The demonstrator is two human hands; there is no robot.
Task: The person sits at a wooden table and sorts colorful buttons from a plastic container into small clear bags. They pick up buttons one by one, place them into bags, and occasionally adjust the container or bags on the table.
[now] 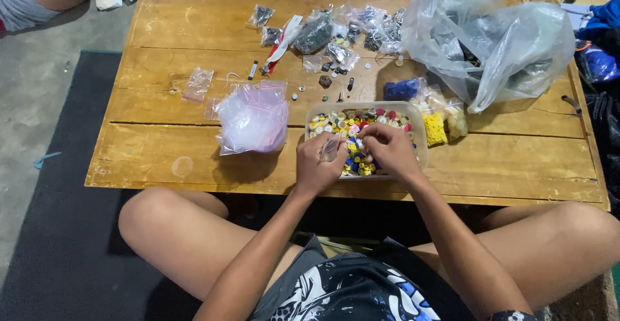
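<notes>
Your left hand [318,166] pinches small clear bag [330,149] over near edge of clear plastic tub [416,127]. Your right hand [387,150] just beside it, fingertips down among mixed coloured buttons [352,122] in tub. Tub sits on low wooden table [161,153], near your crossed legs. Left of tub: puffed stack of clear bags [253,117]. Right of tub: yellow pieces bag [434,129], blue pieces bag [401,90]. Beyond: large crumpled clear bag [491,37], many small packets [342,30] scattered across far side.
</notes>
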